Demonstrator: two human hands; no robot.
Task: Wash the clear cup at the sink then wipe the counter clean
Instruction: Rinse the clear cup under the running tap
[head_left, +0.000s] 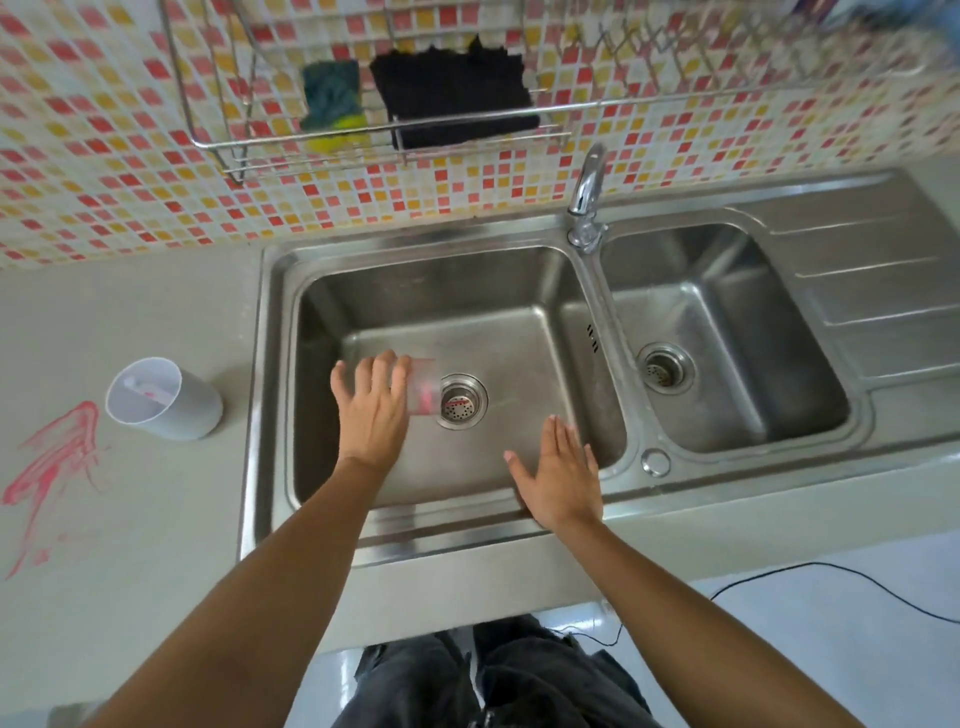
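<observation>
Left hand (373, 410) grasping clear cup (422, 387) over left basin's drain (462, 401), right hand (558, 475) flat and released above sink's front edge (457, 535)

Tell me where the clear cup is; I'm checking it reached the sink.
In the head view, the left hand holds the clear cup inside the left sink basin, just left of the drain strainer.

- Wall tiles (104, 130): mosaic of white, red, orange, yellow.
- Desk (130, 519): beige, with red smears (57, 467).
- Sink (597, 499): silver steel.
- Cloth (452, 98): black.
- Sponge (332, 104): green and yellow.
- Tumbler (166, 397): white.
</observation>
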